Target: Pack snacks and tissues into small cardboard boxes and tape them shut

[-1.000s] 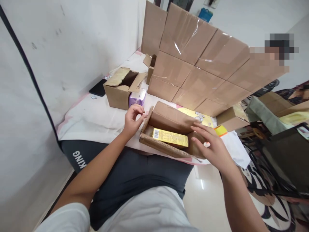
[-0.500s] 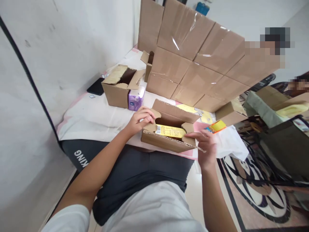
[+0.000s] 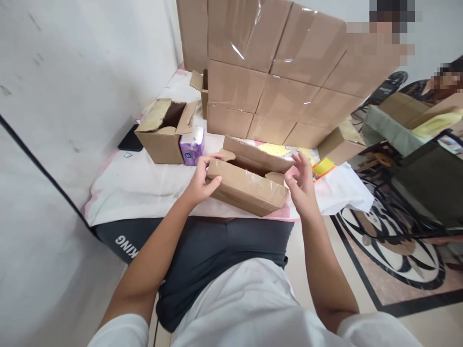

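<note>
A small cardboard box (image 3: 249,193) lies in front of me at the table's near edge. Its near flap is folded partway over the opening, while the far flap (image 3: 253,153) still stands up. My left hand (image 3: 204,180) grips the box's left end, thumb on the near flap and fingers by the left side flap. At the right end, my right hand (image 3: 302,185) is open, fingers apart and raised beside the corner; whether a fingertip touches the far flap I cannot tell. The folded flap hides what lies inside.
A purple packet (image 3: 192,148) stands by an open cardboard box (image 3: 161,144), with a black phone (image 3: 130,138) near the wall. Taped boxes (image 3: 271,82) form a stack behind. A yellow-orange packet (image 3: 323,168) lies right. Other people are in the background on the right.
The near flap has swung up and over the opening, covering the yellow pack seen inside earlier. My right hand has moved up from the right side flap, its fingers now raised. The view has shifted slightly.
</note>
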### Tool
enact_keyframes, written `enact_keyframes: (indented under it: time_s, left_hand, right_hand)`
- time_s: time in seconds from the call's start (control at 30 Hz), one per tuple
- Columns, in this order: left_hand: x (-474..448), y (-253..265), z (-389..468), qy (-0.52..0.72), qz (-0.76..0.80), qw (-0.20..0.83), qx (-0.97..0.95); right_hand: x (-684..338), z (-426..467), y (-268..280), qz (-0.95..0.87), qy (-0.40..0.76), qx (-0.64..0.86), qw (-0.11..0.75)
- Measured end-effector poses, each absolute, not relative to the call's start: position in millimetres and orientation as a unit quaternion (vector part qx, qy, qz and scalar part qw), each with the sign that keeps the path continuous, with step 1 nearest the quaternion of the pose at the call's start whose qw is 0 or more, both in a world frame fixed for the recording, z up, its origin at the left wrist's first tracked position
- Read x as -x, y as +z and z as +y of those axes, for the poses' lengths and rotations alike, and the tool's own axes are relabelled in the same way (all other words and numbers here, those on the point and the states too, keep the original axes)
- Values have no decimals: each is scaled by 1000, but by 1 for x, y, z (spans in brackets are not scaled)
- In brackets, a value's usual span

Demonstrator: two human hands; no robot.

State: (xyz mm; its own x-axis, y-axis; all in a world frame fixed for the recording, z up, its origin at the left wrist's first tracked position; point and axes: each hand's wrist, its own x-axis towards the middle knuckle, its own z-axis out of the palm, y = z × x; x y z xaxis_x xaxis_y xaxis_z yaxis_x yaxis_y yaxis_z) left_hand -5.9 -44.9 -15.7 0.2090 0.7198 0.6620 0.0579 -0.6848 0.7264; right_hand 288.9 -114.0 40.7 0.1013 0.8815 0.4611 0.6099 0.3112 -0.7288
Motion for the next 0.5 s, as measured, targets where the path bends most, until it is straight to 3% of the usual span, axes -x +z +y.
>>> enact_keyframes:
  time_s: [0.1, 0.33, 0.4, 0.5]
  left_hand:
    - [-4, -20, -43, 609, 287, 264, -691]
    - [-14, -7, -62, 457, 295, 109, -832]
    - [-23, -1, -71, 411, 329, 80, -846]
    - [-38, 13, -82, 327, 396, 22, -858]
  right_hand:
    - [-289, -109, 40, -681, 215, 511, 479]
    - [-283, -124, 24, -671, 285, 465, 502]
    - [-310, -123, 14, -614, 217, 498, 573]
    - [-386, -110, 1, -358, 51, 579, 731]
